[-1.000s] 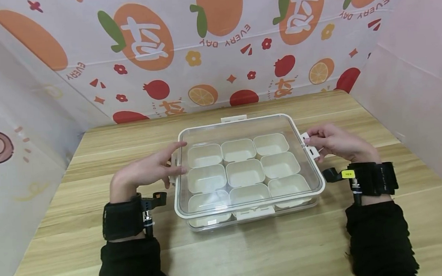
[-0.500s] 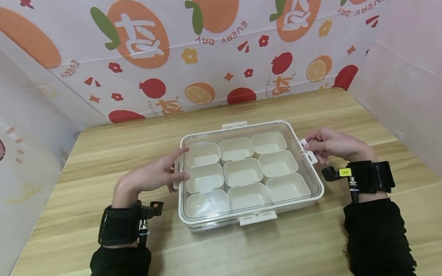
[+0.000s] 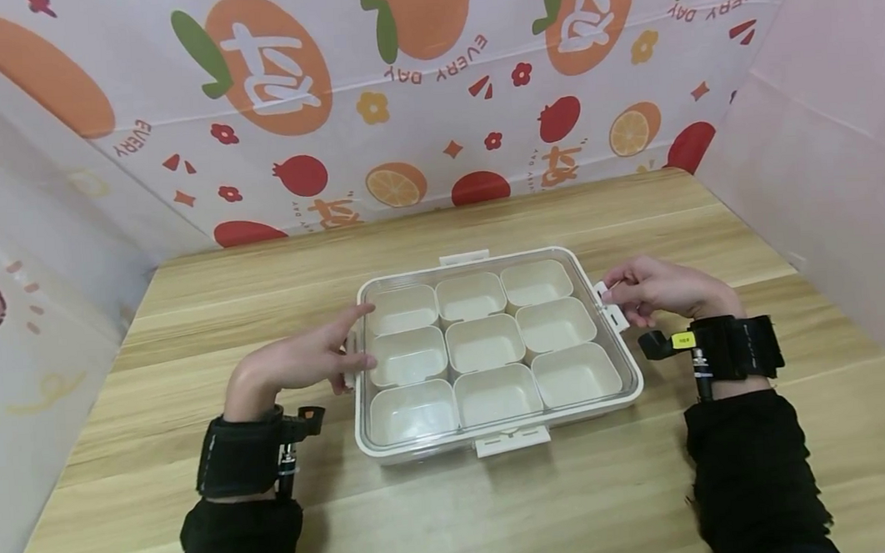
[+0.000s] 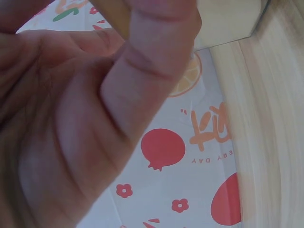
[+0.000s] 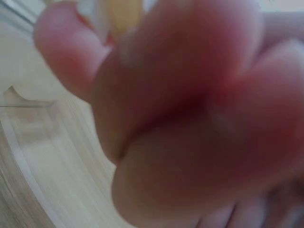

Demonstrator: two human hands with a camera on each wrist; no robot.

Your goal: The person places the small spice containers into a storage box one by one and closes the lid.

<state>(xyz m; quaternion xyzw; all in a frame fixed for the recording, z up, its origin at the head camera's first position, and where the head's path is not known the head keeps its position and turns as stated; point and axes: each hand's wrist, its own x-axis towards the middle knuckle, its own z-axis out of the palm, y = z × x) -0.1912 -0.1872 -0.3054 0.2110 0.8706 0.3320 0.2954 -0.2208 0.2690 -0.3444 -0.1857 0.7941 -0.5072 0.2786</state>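
A clear lid point(image 3: 497, 258) with a white rim lies over a transparent box point(image 3: 416, 453). Under it sit several cream-coloured cups point(image 3: 485, 343) in rows. At the lid's left edge my left hand point(image 3: 297, 359) grips the rim, thumb and index finger over the top, other fingers down at the side. My right hand point(image 3: 664, 288) pinches the white latch point(image 3: 611, 308) on the lid's right side. The thumb point(image 4: 147, 71) fills much of the left wrist view. Curled fingers point(image 5: 175, 95) hide most of the right wrist view, with a bit of white between them.
White latches stand out at the lid's front point(image 3: 513, 442) and back point(image 3: 464, 258). The box rests on a wooden table point(image 3: 455, 518). A fruit-print cloth point(image 3: 433, 101) hangs behind it, and pale walls point(image 3: 820, 165) flank the table.
The lid has come down from slightly above the box and now sits flush on it. Both hands have lowered with it and keep their holds.
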